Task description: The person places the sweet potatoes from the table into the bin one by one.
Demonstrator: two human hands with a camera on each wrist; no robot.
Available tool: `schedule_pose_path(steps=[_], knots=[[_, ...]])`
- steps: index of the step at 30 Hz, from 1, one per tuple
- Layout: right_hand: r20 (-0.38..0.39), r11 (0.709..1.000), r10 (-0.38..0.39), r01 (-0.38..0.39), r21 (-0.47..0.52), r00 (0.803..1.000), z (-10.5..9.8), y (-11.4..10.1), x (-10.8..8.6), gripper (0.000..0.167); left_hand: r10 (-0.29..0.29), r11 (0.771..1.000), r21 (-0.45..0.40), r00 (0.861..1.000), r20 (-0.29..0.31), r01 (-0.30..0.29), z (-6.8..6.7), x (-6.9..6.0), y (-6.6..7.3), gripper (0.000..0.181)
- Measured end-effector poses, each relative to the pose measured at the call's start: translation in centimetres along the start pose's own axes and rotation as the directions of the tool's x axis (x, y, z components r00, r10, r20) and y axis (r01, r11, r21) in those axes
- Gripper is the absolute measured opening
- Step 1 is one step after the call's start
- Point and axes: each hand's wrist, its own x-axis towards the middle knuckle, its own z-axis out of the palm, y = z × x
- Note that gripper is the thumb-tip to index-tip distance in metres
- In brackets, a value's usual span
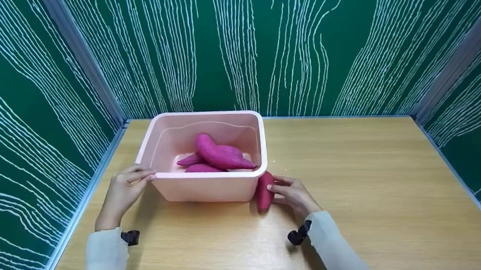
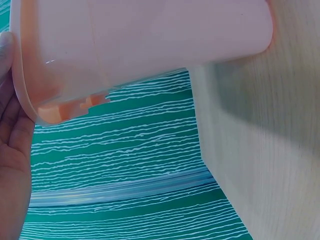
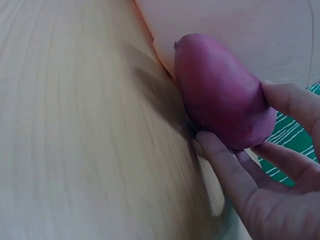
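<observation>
A pink plastic bin (image 1: 210,187) stands on the table, with several purple sweet potatoes (image 1: 221,155) lying inside it. At the bin's near left corner my left hand (image 1: 127,188) pinches the rim; the left wrist view shows the fingers (image 2: 20,135) at the rim's edge. Beside the near right corner, my right hand (image 1: 292,193) holds a reddish-purple sweet potato (image 3: 225,92) between thumb and fingers. In the right wrist view it is close against the bin's outer wall, just over the table top; whether it touches either I cannot tell.
The light wood table (image 1: 373,193) extends to the right of the bin and in front of it. Green panels (image 1: 289,48) with white wavy lines rise at the back and both sides, joined by grey metal posts (image 1: 85,57).
</observation>
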Motion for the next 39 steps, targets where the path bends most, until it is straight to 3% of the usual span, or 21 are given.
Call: schedule_pose_path(steps=[8, 16, 31, 39], knots=[[0.010, 1.000, 0.011, -0.011, -0.007, 1.000, -0.3, -0.3, -0.3, 0.055, -0.001, 1.000, 0.003, 1.000, 0.000, 0.001, 0.0, 0.1, -0.2, 0.020], [0.063, 1.000, -0.006, 0.004, 0.022, 0.998, -0.9, -0.6, -0.6, 0.057, 0.089, 0.996, 0.026, 0.995, -0.052, -0.088, 0.2, 0.1, -0.4, 0.018], [0.042, 0.999, 0.039, -0.038, -0.036, 0.998, -1.8, -1.9, -1.2, 0.062, 0.029, 0.999, 0.020, 0.999, -0.020, -0.029, 0.1, 0.0, -0.2, 0.019], [0.045, 0.998, 0.021, -0.018, -0.061, 0.999, -2.1, -2.9, -1.7, 0.064, 0.059, 0.998, 0.027, 0.998, -0.032, -0.059, 0.2, 0.1, -0.3, 0.019]])
